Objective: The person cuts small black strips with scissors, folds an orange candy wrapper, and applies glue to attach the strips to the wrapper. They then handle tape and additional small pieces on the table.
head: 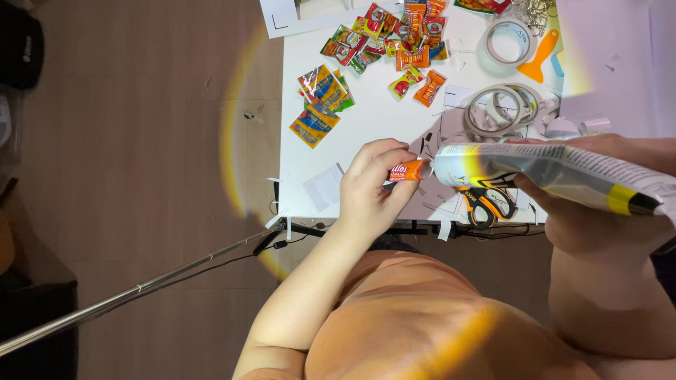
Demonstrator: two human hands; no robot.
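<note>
A: What have I got in the left hand (370, 190)?

B: Fingers pinched tight on a small orange sachet (407, 170), held out level above the near edge of the white table (366, 119). Its tip meets the nozzle end of the tube

A: And my right hand (598, 218)?

B: Wrapped closed around a big silver-grey tube (556, 172) with a yellow band near its tail, lying almost flat, mouth pointing left at the sachet

A: What lies under it?

B: Orange-handled scissors (486, 200), on the table just below the tube, partly hidden. Beyond them two rolls of tape (503, 109) overlapping, a third roll (512, 40) further back beside an orange scraper (539, 58)

A: The loose packets?

B: A heap of small red, orange and green sachets (394, 35) at the far side, and a few larger blue-and-orange packets (320, 102) near the left edge, well apart from my hands. Paper scraps lie around the tape
</note>
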